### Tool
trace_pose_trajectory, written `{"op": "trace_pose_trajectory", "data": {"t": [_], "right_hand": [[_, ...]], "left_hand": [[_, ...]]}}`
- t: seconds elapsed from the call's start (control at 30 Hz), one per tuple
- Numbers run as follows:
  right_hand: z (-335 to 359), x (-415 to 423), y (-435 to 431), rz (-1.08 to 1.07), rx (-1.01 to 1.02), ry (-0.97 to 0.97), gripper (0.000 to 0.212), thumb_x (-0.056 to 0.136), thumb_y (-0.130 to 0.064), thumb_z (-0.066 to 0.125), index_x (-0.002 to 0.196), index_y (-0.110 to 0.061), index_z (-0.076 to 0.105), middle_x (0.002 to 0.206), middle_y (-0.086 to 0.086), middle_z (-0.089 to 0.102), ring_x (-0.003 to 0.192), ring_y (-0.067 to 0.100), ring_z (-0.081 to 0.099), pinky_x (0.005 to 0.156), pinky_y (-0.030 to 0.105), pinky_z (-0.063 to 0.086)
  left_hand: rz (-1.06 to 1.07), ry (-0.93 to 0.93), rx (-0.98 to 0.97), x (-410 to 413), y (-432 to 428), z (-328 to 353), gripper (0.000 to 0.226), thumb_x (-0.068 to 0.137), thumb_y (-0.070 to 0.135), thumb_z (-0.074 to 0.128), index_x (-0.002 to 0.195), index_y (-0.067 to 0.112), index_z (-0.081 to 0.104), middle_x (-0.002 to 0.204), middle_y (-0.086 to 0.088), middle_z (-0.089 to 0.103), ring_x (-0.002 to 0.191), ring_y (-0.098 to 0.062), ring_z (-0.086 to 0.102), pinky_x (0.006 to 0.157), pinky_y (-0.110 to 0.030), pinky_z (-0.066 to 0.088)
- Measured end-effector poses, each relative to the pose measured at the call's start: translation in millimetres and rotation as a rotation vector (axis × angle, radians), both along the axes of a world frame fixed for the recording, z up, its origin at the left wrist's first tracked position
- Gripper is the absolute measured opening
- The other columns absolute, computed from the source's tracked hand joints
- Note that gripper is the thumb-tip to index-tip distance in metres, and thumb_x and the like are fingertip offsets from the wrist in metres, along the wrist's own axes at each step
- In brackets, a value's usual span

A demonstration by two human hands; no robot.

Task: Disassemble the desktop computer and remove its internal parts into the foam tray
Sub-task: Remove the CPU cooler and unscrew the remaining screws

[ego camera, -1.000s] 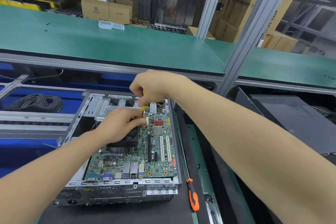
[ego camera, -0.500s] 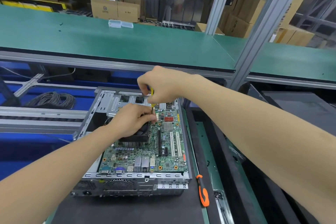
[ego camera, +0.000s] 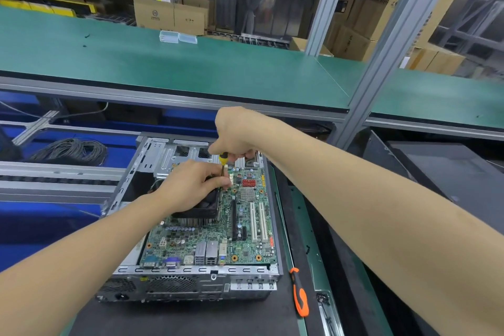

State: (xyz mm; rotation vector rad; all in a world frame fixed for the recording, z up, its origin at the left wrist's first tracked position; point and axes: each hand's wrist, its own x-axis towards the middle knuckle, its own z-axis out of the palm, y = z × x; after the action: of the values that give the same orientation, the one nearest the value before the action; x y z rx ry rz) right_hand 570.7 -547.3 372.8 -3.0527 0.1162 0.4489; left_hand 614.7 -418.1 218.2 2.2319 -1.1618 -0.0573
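Slippage worries me: my right hand point(ego camera: 235, 133) grips the screwdriver point(ego camera: 223, 159), my left hand point(ego camera: 195, 185) pinches its shaft, and the tip could gouge the motherboard point(ego camera: 245, 243).

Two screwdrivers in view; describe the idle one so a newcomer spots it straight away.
Find the open computer case on the black mat. Beside its near right corner lies the idle screwdriver. Its handle is orange and black, whereas the working screwdriver in the right hand is yellow.
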Motion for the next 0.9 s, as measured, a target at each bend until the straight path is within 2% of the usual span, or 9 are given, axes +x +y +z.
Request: {"op": "trace_pose_trajectory", "data": {"t": [0.13,0.23,0.33,0.43,0.5,0.63,0.8,0.83,0.9], "right_hand": [[6,4,-6,0.169,-0.063,0.02,0.022,0.094,-0.032,0.07,0.082,-0.015,0.062,0.074,0.001,0.075,0.063,0.021,0.062,0.065,0.032,0.055],[11,4,-17,0.241,-0.063,0.053,0.024,0.092,-0.032,0.076,0.084,-0.016,0.061,0.077,0.002,0.075,0.069,0.019,0.066,0.073,0.037,0.058],[10,4,-26,0.354,-0.104,-0.007,0.022,0.086,-0.03,0.082,0.086,-0.017,0.064,0.086,-0.001,0.071,0.081,0.018,0.064,0.071,0.035,0.053],[6,2,-27,0.507,-0.13,-0.064,0.024,0.08,-0.016,0.085,0.076,-0.019,0.061,0.078,-0.006,0.063,0.071,0.009,0.053,0.06,0.031,0.046],[7,0,-24,0.609,-0.164,-0.078,0.025,0.075,-0.002,0.078,0.072,-0.019,0.058,0.071,-0.006,0.06,0.063,0.007,0.05,0.056,0.031,0.046],[7,-1,-13,0.763,-0.244,-0.082,0.025,0.07,0.006,0.057,0.069,-0.019,0.056,0.066,-0.004,0.056,0.061,0.015,0.046,0.052,0.03,0.035],[8,-7,-13,0.606,-0.153,-0.084,0.016,0.08,-0.011,0.064,0.094,-0.019,0.066,0.094,-0.003,0.063,0.086,0.017,0.053,0.068,0.033,0.047],[7,-8,-13,0.538,-0.113,-0.12,0.015,0.083,-0.022,0.068,0.097,-0.018,0.064,0.092,-0.004,0.06,0.087,0.017,0.053,0.069,0.034,0.047],[3,-10,-9,0.342,-0.074,-0.22,0.031,0.092,-0.046,0.065,0.084,-0.017,0.056,0.081,-0.002,0.055,0.078,0.022,0.056,0.065,0.036,0.048]], "left_hand": [[-0.004,-0.008,0.026,2,0,0,0.022,0.099,0.049,0.057,0.093,0.034,0.073,0.06,0.006,0.064,0.056,-0.005,0.056,0.056,-0.033,0.043],[-0.011,-0.027,0.028,4,0,-1,0.024,0.099,0.051,0.056,0.092,0.034,0.071,0.058,0.006,0.061,0.056,-0.004,0.055,0.051,-0.031,0.036],[-0.016,-0.046,0.029,5,0,-3,0.026,0.098,0.053,0.055,0.09,0.033,0.069,0.059,0.009,0.061,0.058,-0.004,0.056,0.05,-0.029,0.029],[-0.011,-0.031,0.03,5,0,-5,0.026,0.098,0.053,0.055,0.09,0.032,0.067,0.07,0.021,0.063,0.06,-0.005,0.056,0.049,-0.028,0.028],[-0.001,-0.015,0.034,6,-1,-6,0.023,0.099,0.052,0.056,0.091,0.034,0.068,0.065,0.014,0.064,0.059,-0.006,0.057,0.049,-0.027,0.031],[-0.004,0.011,0.048,5,-1,-3,0.022,0.099,0.049,0.058,0.093,0.036,0.074,0.079,0.018,0.071,0.07,-0.002,0.061,0.064,-0.032,0.049],[-0.016,0.005,0.021,3,-1,-1,0.022,0.1,0.045,0.06,0.087,0.034,0.074,0.067,0.03,0.063,0.062,0.003,0.057,0.053,-0.026,0.033],[-0.012,-0.001,0.017,3,-1,-1,0.022,0.1,0.045,0.06,0.088,0.034,0.074,0.064,0.025,0.063,0.061,0.002,0.058,0.053,-0.027,0.034],[-0.005,-0.005,0.013,3,0,-1,0.022,0.1,0.046,0.06,0.087,0.035,0.074,0.061,0.02,0.063,0.062,-0.001,0.058,0.053,-0.029,0.038]]}}
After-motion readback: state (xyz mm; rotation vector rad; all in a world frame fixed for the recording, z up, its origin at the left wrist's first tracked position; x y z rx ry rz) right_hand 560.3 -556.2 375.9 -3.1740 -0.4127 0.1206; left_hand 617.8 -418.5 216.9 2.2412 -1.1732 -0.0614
